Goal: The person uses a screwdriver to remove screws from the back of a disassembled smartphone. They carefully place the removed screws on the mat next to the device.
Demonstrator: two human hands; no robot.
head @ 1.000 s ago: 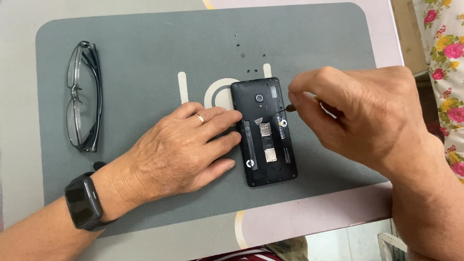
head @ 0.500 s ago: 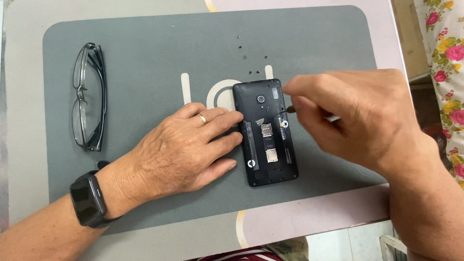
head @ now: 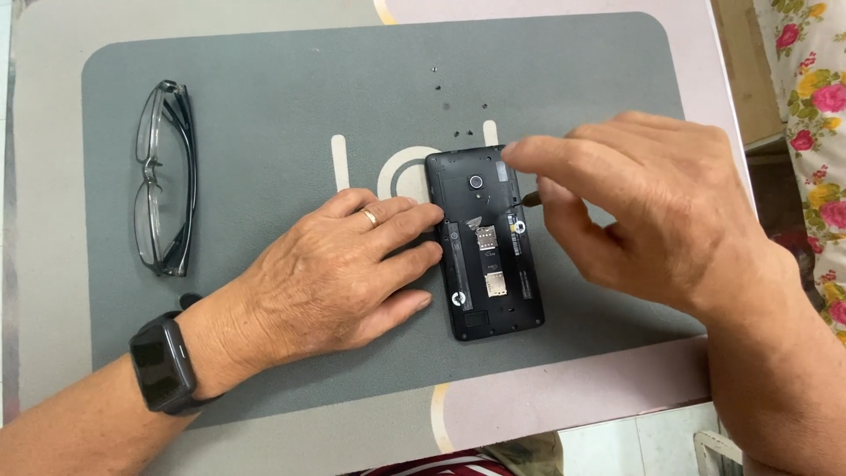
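A black phone (head: 483, 247) with its back cover off lies face down on a grey mat (head: 264, 115), its card slots showing. My left hand (head: 339, 273), with a ring and a dark smartwatch on the wrist, lies flat on the mat and presses its fingertips against the phone's left edge. My right hand (head: 643, 211) hovers over the phone's upper right corner, pinching a thin tool (head: 530, 199) whose dark tip points at the phone's right edge. Most of the tool is hidden by my fingers.
Folded glasses (head: 163, 176) lie at the mat's left side. Several tiny dark screws (head: 458, 110) are scattered on the mat above the phone. The table's right edge (head: 727, 115) borders a flowered cloth (head: 815, 97).
My right hand has lifted slightly and moved up toward the phone's top right corner, forefinger stretched out. My left hand stays in place on the phone's left edge.
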